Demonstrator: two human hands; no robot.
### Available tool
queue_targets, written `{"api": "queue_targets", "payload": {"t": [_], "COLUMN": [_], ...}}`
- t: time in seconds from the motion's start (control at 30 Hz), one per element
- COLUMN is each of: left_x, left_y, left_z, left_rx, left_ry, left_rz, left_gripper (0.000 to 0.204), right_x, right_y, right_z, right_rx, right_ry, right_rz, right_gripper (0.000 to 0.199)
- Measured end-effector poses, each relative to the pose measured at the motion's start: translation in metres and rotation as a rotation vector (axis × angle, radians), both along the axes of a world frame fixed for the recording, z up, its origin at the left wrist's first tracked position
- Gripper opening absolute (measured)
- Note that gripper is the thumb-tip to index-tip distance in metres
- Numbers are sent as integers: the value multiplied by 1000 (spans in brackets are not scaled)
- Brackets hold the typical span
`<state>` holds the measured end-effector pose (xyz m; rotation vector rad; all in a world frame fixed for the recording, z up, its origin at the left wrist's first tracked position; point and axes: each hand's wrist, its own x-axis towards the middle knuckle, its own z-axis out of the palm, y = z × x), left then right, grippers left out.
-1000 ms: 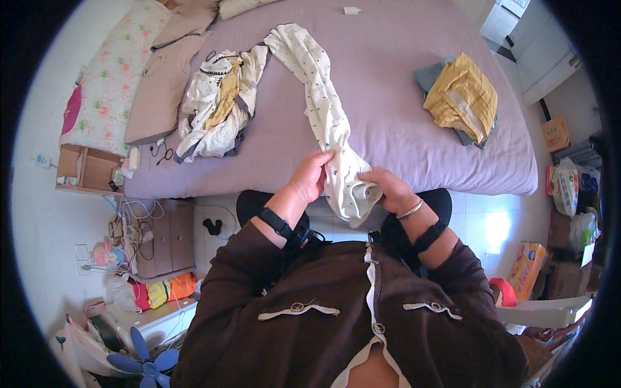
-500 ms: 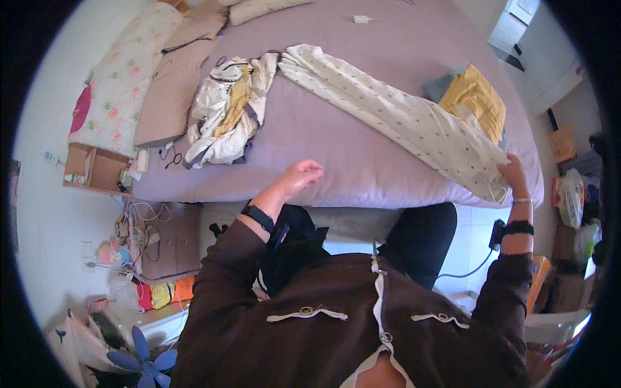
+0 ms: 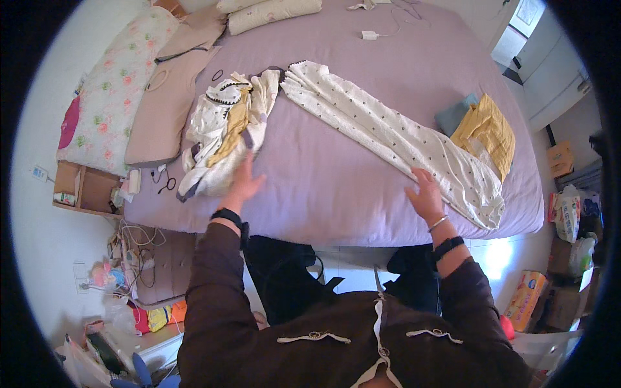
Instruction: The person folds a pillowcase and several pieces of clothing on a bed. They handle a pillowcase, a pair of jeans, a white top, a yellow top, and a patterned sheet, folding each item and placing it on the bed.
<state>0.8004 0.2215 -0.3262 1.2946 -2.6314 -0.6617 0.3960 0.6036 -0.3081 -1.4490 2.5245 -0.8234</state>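
A long white garment with small dark dots [image 3: 381, 123] lies flat across the bed, folded narrow like a trouser leg, with a dark trim at its far left end. My right hand [image 3: 427, 197] is at its near edge with fingers apart, seemingly touching the cloth. My left hand [image 3: 246, 183] is open, thumb spread, at the near right side of a crumpled pile of white, yellow and grey clothes [image 3: 223, 123]. Whether its fingertips touch the pile I cannot tell. Beyond the dotted garment's right end lie a folded yellow cloth [image 3: 495, 132] and a blue-grey cloth [image 3: 455, 115].
The mauve bedsheet [image 3: 323, 194] spreads under everything. Beige cushions [image 3: 155, 119] line the left side, beside an open wooden box shelf [image 3: 97, 191]. A white charger [image 3: 370, 35] with its cable lies at the far side. Bags and cartons [image 3: 563, 213] stand on the right.
My right hand has left the garment's near right end and moved left along its edge. My left hand has moved left to the clothes pile and opened.
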Motion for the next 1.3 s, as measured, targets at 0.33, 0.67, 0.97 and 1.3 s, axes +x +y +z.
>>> {"api": "queue_targets", "payload": {"t": [0.33, 0.67, 0.97, 1.3], "left_x": [47, -97, -167, -181], "left_y": [-82, 88, 81, 60], "left_z": [59, 11, -19, -15], "left_rx": [-480, 1042, 1357, 1238], "left_ry": [75, 844, 1107, 1266], "left_rz": [504, 482, 744, 531], "left_gripper": [84, 79, 67, 40], "right_x": [-11, -2, 18, -132], "right_y": [-72, -5, 102, 207], "right_z": [-10, 3, 40, -6], "right_rx": [279, 131, 272, -154], "right_ry": [71, -280, -524, -73], "right_rz": [-187, 494, 289, -932], "right_gripper": [57, 21, 25, 52]}}
